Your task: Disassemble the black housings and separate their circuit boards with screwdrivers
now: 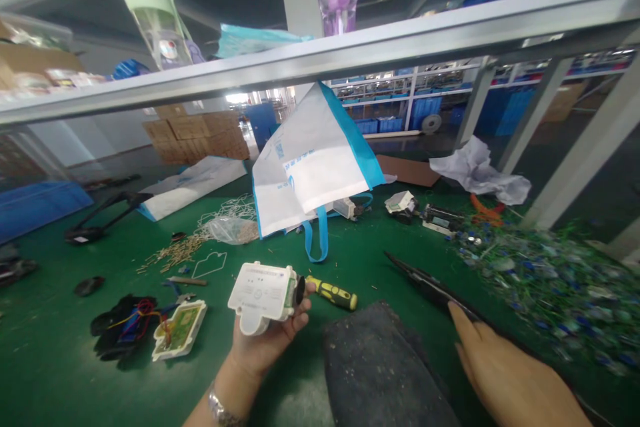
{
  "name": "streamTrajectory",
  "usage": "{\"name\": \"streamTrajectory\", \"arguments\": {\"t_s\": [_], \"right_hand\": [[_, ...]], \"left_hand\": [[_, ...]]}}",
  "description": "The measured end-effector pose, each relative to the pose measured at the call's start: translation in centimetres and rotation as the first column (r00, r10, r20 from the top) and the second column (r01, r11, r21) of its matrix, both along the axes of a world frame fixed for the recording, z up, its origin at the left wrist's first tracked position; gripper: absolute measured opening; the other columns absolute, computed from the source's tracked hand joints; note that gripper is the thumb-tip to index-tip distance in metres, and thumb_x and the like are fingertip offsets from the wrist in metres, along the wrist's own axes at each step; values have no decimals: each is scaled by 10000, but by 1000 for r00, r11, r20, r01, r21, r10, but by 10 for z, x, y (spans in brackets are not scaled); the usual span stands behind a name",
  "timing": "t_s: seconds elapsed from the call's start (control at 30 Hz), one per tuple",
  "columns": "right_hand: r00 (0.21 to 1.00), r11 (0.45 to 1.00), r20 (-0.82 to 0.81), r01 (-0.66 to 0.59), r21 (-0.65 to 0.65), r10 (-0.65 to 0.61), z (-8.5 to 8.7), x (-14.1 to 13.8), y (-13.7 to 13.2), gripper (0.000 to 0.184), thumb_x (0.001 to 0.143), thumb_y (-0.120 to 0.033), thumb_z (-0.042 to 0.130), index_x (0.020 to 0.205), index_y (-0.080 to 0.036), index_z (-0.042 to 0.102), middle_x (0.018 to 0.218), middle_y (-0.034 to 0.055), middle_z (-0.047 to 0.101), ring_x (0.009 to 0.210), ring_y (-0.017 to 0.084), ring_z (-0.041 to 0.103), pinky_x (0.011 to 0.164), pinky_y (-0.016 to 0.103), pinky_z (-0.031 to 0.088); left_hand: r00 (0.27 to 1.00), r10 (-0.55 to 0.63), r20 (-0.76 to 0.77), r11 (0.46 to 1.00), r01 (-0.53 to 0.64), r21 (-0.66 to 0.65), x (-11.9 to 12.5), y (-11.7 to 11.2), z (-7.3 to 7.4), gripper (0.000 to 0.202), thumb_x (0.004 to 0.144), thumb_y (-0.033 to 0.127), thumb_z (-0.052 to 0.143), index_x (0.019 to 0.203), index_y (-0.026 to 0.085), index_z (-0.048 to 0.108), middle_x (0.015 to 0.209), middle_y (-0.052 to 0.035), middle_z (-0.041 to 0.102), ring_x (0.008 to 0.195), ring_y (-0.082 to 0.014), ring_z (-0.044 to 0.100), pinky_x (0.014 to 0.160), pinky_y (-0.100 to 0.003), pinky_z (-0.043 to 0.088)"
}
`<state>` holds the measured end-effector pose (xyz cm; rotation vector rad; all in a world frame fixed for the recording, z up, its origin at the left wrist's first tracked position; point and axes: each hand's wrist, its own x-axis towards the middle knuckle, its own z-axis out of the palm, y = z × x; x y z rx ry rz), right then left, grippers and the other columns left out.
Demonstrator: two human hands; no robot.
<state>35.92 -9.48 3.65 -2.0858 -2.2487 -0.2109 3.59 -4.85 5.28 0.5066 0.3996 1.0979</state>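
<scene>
My left hand (267, 340) is closed around a white plastic device (263, 293) with a small label, held up above the green bench. My right hand (505, 373) lies at the lower right, its fingers on the handle of a dark, long-nosed tool (425, 283) that rests on the bench; whether the fingers close on it I cannot make out. A yellow-and-black screwdriver (334, 293) lies just right of the device. An opened white casing with a circuit board (179, 329) sits to the left, beside black parts with red and blue wires (125, 327).
A dark grey pad (380, 367) lies at the front between my hands. A white-and-blue bag (310, 167) stands behind. A heap of small blue and green bits (540, 273) fills the right. Small metal pins (175, 253) lie at the left. A metal shelf rail (320, 57) runs overhead.
</scene>
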Motion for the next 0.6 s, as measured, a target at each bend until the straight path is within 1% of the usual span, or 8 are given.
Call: {"name": "streamTrajectory", "arguments": {"t_s": [0.13, 0.17, 0.23, 0.3, 0.37, 0.43, 0.5, 0.6], "right_hand": [[993, 998, 109, 53, -29, -50, 9, 6, 28, 430, 772, -88, 414, 1191, -42, 503, 980, 208, 563, 854, 305, 572, 713, 415, 479], [993, 997, 106, 64, -52, -59, 9, 8, 34, 438, 770, -70, 420, 1198, -28, 498, 1011, 222, 554, 878, 308, 569, 740, 412, 470], [994, 993, 80, 84, -79, -77, 7, 11, 41, 457, 774, -41, 412, 1225, -26, 481, 1034, 234, 554, 908, 308, 571, 774, 401, 455], [994, 991, 44, 101, -87, -97, 3, 15, 45, 462, 783, -32, 398, 1238, -50, 474, 1027, 222, 571, 934, 301, 572, 789, 390, 444], [994, 990, -7, 112, -90, -113, -1, 19, 49, 463, 773, -42, 425, 1230, -90, 483, 1005, 190, 593, 947, 285, 574, 797, 370, 439], [991, 990, -70, 108, -89, -114, -5, 23, 52, 478, 733, -65, 491, 1206, -132, 502, 982, 151, 608, 937, 263, 579, 796, 338, 437], [983, 991, -140, 106, -82, -117, -5, 28, 55, 483, 690, -89, 547, 1167, -164, 528, 961, 117, 617, 897, 246, 590, 768, 313, 444], [957, 992, -259, 125, -36, -130, 4, 36, 57, 440, 662, -133, 587, 1099, -170, 564, 958, 94, 615, 839, 229, 597, 725, 299, 453]], "left_hand": [[932, 117, -342, 993, -118, 19, 9, 6, 19, 474, 656, 554, 584, 910, 160, 654, 902, -116, 662, 762, -253, 618, 662, -350, 490], [868, 142, -476, 989, -106, 101, 13, 7, 26, 478, 623, 539, 625, 924, 168, 641, 878, -101, 654, 762, -253, 607, 672, -352, 482], [627, 243, -740, 937, 45, 346, 23, 8, 38, 534, 539, 432, 727, 1000, 188, 612, 926, -88, 627, 839, -269, 581, 768, -379, 457], [334, 417, -845, 785, 336, 520, 38, 7, 46, 664, 461, 326, 775, 1087, 211, 584, 1093, -108, 562, 980, -318, 520, 888, -435, 397], [165, 568, -806, 587, 605, 538, 57, 3, 48, 754, 424, 249, 778, 1146, 229, 560, 1251, -135, 456, 1081, -374, 442, 935, -495, 349], [144, 640, -754, 399, 777, 487, 75, -2, 45, 771, 428, 154, 741, 1168, 237, 544, 1309, -152, 406, 1100, -409, 421, 940, -555, 315], [214, 661, -719, 267, 828, 493, 86, -7, 41, 737, 469, 65, 661, 1170, 254, 535, 1333, -137, 401, 1148, -412, 399, 988, -601, 213], [341, 659, -670, 215, 768, 603, 84, -14, 34, 729, 560, 45, 593, 1229, 312, 475, 1372, -85, 378, 1255, -373, 310, 1030, -612, 70]]}}
